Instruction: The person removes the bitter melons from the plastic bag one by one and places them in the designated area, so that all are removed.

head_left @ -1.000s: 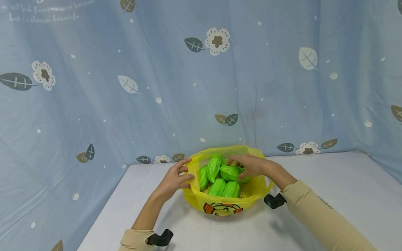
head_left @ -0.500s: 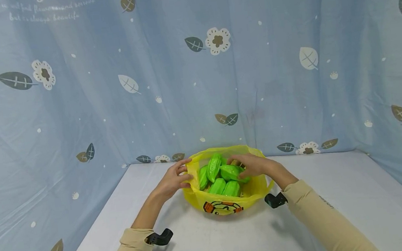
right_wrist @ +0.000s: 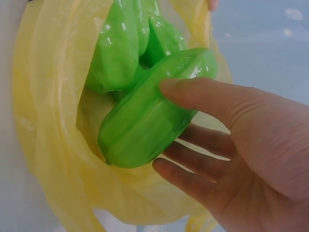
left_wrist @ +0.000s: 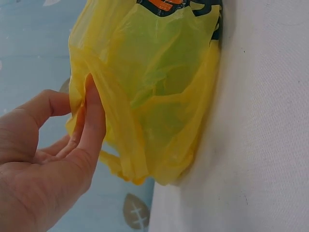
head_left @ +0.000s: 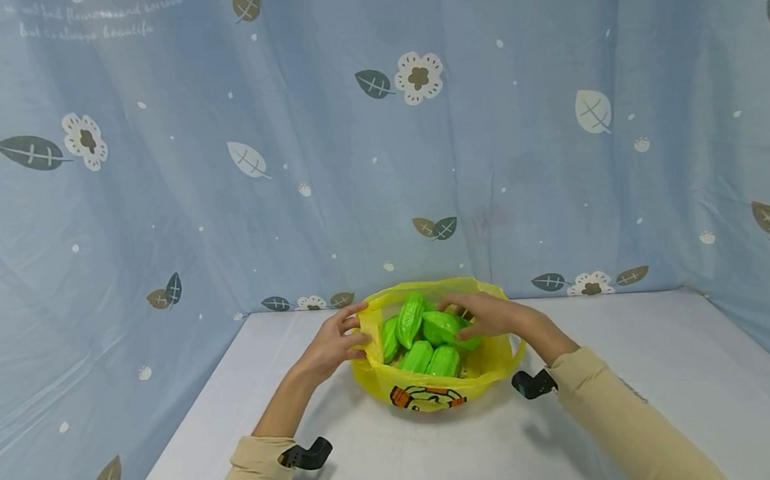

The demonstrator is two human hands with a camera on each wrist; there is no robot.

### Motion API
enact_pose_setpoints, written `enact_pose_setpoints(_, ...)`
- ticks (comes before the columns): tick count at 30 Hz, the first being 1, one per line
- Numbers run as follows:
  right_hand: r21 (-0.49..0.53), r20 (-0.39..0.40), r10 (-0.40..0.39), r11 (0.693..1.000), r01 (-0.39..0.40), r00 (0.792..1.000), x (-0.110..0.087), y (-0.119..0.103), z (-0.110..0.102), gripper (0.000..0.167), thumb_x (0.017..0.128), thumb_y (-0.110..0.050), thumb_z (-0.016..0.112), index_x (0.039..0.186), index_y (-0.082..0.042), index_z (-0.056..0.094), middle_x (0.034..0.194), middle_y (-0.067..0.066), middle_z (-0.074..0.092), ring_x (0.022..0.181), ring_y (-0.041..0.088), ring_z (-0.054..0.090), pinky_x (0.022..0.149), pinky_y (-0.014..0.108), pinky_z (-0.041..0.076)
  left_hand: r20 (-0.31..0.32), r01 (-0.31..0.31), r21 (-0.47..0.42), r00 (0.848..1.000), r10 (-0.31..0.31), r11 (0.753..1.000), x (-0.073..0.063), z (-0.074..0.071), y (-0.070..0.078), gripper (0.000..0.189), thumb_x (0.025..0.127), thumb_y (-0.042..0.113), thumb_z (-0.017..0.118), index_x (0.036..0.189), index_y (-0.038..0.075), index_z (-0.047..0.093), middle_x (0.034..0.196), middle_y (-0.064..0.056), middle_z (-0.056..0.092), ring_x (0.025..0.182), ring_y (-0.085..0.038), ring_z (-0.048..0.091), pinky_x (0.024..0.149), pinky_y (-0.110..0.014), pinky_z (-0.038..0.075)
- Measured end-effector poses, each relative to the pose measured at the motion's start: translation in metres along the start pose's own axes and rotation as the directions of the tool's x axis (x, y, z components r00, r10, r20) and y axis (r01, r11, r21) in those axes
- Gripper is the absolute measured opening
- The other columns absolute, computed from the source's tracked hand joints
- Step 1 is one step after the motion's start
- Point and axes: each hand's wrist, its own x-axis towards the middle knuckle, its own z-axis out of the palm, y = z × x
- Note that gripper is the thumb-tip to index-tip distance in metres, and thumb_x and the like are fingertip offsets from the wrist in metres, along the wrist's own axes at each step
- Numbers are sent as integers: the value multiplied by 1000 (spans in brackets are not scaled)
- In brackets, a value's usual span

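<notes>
A yellow plastic bag with a printed orange and black figure stands with its mouth spread on the white table. Inside lie several glossy, ribbed green star fruits. My left hand pinches the bag's left rim between thumb and fingers, as the left wrist view of the bag shows. Within the bag's right side, my right hand holds one star fruit, thumb on top and fingers curled along its underside. Its fingertips are partly hidden behind the fruit in the right wrist view.
The white table extends in front of the bag and to both sides. A blue curtain printed with leaves and flowers hangs behind and at the sides. Black wrist mounts sit at both sleeves.
My right hand and forearm have shifted very slightly to the right, with the star fruit staying in the bag. The left hand keeps its place on the rim.
</notes>
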Motion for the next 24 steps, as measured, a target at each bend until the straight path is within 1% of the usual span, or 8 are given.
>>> enact_pose_setpoints(8,34,-17,-27,999,28,999,-2,1,-4,56,91,-16,70,141,-16,45,132,21,60,117,38,61,95,49,55,0,2,5,1000,-2,1000,0,1,0,70,90,3,65,152,17,35,139,-19,50,108,-20,61,85,-38,60)
enact_pose_setpoints(15,65,-47,-56,996,59,997,-6,1,-7,56,91,-18,69,142,-20,45,131,19,61,116,38,62,95,49,55,7,2,-18,1000,-2,1000,0,2,0,70,89,2,64,152,16,34,140,-19,51,108,-20,62,84,-38,60)
enact_pose_setpoints(19,84,-61,-59,994,64,996,-9,-2,-10,58,92,-19,69,144,-20,44,130,18,62,115,37,63,96,49,54,12,-3,-20,1000,3,1000,0,1,-1,70,90,2,64,152,16,34,139,-19,51,109,-20,62,85,-39,60)
enact_pose_setpoints(24,95,-85,-88,991,96,992,-14,-6,-14,59,93,-19,67,146,-18,43,129,19,63,115,36,63,95,47,55,13,-6,-18,1000,6,1000,1,1,-3,70,90,2,64,152,15,34,138,-19,52,108,-20,63,86,-39,60)
